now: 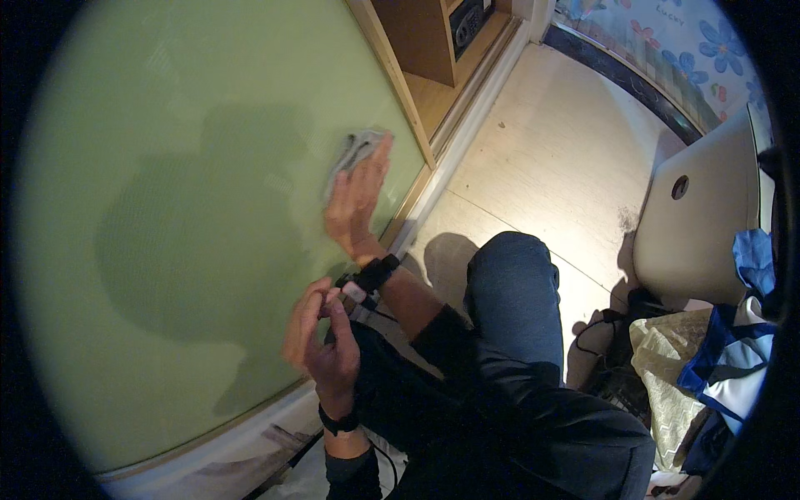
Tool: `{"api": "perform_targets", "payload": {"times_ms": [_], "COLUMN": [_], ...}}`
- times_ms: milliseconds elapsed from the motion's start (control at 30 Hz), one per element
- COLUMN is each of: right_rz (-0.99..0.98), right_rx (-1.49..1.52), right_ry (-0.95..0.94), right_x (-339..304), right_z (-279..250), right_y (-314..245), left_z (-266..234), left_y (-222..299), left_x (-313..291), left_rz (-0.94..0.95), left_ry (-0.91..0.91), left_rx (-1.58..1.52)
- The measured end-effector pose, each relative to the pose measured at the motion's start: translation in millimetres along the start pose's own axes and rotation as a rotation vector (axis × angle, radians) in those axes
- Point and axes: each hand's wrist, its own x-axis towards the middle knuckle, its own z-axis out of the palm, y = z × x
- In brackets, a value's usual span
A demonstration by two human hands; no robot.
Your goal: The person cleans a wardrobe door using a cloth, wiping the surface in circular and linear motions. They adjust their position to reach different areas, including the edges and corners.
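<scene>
My right hand lies with its fingers stretched over a folded grey cloth, pressing it against a large green sliding door panel near its wooden edge. The hand is slightly blurred. Below it, my left hand is held in front of the same panel, its fingers curled and the thumb close to the fingertips. Whether anything is between them I cannot make out. A black strap with a small device is on my right wrist, right by the left fingertips. Another black band circles my left wrist.
Beyond the panel's edge is a wooden cabinet with a dark safe inside. A white door track borders the pale tiled floor. To the right stand a beige bin-like box and piled fabrics. My bent knee is close by.
</scene>
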Motion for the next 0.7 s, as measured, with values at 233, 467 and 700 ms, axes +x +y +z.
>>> {"api": "perform_targets", "payload": {"times_ms": [233,467,700], "right_rz": [0.689,0.383,-0.055], "right_rx": [0.134,-0.228,0.059], "right_ry": [0.046,-0.096,0.058], "right_x": [-59.3,-56.4,67.7], "right_z": [19.4,29.8,-4.3], "right_y": [123.2,105.0,-41.5], "left_z": [17.0,13.6,9.6], "left_y": [-21.3,-18.7,-17.0], "left_x": [-16.7,-14.8,-6.9], "left_rz": [0.004,-0.086,0.054], "left_ry": [-0.091,-0.15,-0.087], "left_rx": [0.033,0.074,0.078]}}
